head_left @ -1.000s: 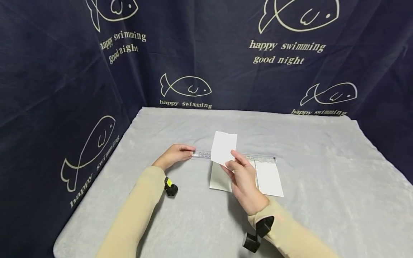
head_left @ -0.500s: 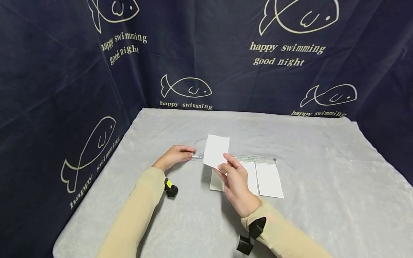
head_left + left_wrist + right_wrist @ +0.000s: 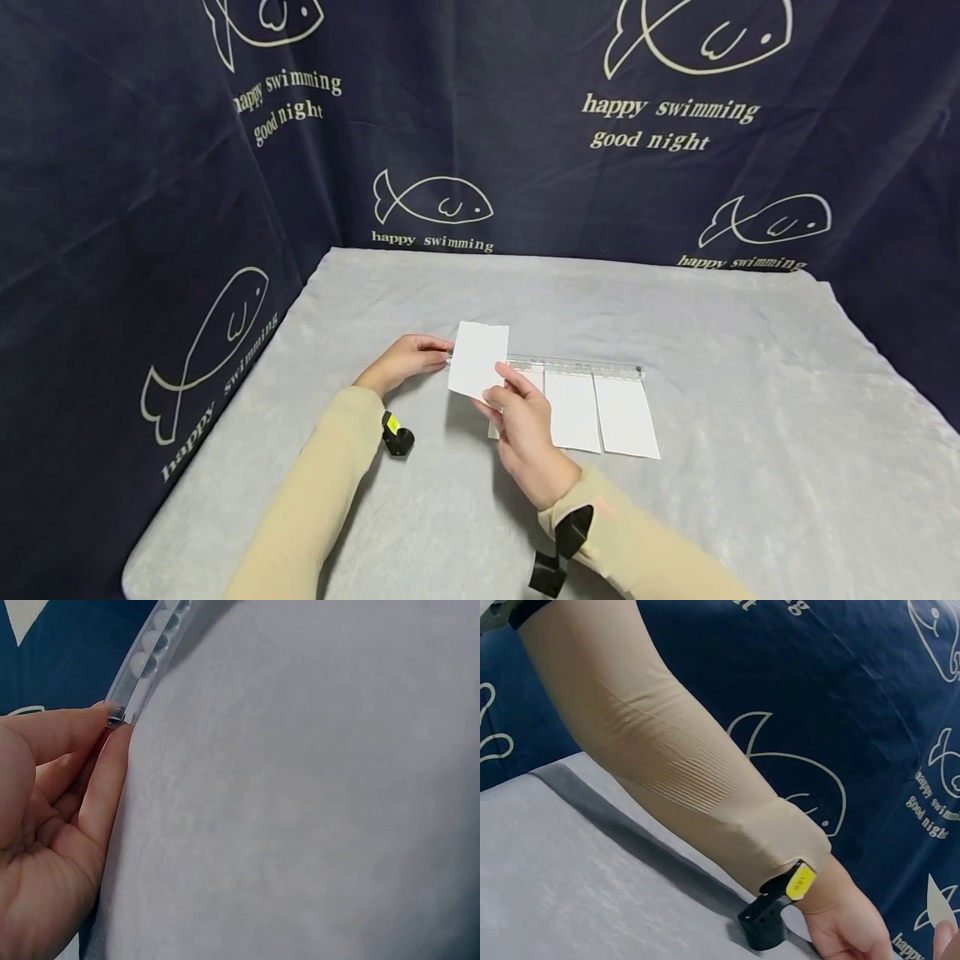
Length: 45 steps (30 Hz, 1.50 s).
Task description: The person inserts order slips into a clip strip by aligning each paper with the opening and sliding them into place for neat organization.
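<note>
My left hand (image 3: 405,362) pinches the left end of a long clear plastic strip (image 3: 581,367) with a row of round, see-through bumps. The left wrist view shows the thumb and fingers on the tip of the strip (image 3: 154,652). My right hand (image 3: 527,429) pinches a small white card (image 3: 477,358) by its lower right corner, raised in front of the strip's left part. Below the strip, a middle white card (image 3: 573,412) and a right-hand white card (image 3: 628,417) lie side by side. More white surface at their left is mostly hidden by my right hand.
A pale grey cloth (image 3: 750,375) covers the table. Dark blue curtains (image 3: 540,192) printed with fish and lettering stand behind and at the left. Black wrist devices (image 3: 397,437) sit on both sleeves. The right wrist view mostly takes in the left sleeve (image 3: 682,772).
My right hand has carried the white card leftward and slightly nearer, uncovering more of the middle white card. The left hand and the clear strip stay in place.
</note>
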### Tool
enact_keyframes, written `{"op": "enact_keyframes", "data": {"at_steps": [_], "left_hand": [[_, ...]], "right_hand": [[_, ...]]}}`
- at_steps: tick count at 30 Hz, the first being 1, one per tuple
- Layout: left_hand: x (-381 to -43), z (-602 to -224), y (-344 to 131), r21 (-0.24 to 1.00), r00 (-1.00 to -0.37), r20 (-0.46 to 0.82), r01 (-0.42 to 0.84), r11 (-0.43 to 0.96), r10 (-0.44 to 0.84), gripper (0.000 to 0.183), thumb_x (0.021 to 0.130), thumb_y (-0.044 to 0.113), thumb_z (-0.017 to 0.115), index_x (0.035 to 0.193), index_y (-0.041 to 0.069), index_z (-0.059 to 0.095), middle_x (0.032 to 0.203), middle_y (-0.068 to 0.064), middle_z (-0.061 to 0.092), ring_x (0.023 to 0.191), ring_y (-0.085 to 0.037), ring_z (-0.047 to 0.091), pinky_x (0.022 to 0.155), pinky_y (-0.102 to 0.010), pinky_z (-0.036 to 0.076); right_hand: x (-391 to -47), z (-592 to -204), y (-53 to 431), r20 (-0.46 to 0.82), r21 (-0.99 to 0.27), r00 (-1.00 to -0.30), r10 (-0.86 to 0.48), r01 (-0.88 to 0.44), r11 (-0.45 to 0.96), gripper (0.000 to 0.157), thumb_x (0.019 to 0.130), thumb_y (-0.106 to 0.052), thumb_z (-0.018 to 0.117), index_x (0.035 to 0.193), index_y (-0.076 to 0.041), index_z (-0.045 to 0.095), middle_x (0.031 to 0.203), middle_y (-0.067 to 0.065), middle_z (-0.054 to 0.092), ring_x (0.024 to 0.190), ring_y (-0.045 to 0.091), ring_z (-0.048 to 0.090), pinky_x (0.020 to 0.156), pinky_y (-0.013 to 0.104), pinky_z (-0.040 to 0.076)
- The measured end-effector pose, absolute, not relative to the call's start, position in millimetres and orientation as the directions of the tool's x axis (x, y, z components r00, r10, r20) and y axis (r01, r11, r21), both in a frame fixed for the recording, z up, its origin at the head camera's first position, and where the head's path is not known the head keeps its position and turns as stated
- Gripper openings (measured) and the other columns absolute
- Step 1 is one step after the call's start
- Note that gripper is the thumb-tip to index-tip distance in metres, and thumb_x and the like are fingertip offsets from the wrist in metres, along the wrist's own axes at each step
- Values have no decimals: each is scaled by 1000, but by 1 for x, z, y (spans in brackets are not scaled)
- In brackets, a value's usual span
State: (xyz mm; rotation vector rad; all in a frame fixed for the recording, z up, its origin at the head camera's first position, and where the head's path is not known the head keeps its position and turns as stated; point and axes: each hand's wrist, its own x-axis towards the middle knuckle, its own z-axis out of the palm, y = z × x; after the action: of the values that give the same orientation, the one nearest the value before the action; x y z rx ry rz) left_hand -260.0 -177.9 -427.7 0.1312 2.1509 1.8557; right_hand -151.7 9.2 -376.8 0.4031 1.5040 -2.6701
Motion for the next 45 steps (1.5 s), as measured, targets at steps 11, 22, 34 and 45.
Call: {"op": "enact_keyframes", "data": {"at_steps": [11,22,34,45], "left_hand": [[-261,-432,-179,978,-954,-157,-114,177,255,30,89,-2,57,117,-14,56,117,-24,58,106,-25,58,87,-29,48],[-263,-434,-179,974,-955,-160,-111,198,249,28,92,1,55,118,-10,58,117,-21,59,103,-20,59,87,-29,49],[-262,-431,-180,973,-949,-171,-120,198,265,30,92,1,55,121,-5,59,126,-18,55,112,-22,54,89,-28,47],[-260,-426,-179,961,-948,-207,-152,229,241,32,91,4,58,122,-3,59,126,-16,55,108,-19,55,89,-29,47]], "right_hand": [[-147,-389,-3,-273,-822,-960,55,203,-532,54,74,22,44,126,11,48,92,6,36,68,10,49,70,27,55],[-139,-399,-8,-287,-841,-957,41,231,-490,52,74,20,45,125,11,49,94,7,37,66,11,48,70,29,55],[-131,-401,-7,-302,-843,-953,8,263,-470,54,75,19,44,128,13,45,97,9,36,69,11,48,77,32,53],[-124,-408,-6,-309,-847,-951,-18,284,-449,53,76,20,43,128,16,41,103,15,43,79,15,53,79,32,53]]}}
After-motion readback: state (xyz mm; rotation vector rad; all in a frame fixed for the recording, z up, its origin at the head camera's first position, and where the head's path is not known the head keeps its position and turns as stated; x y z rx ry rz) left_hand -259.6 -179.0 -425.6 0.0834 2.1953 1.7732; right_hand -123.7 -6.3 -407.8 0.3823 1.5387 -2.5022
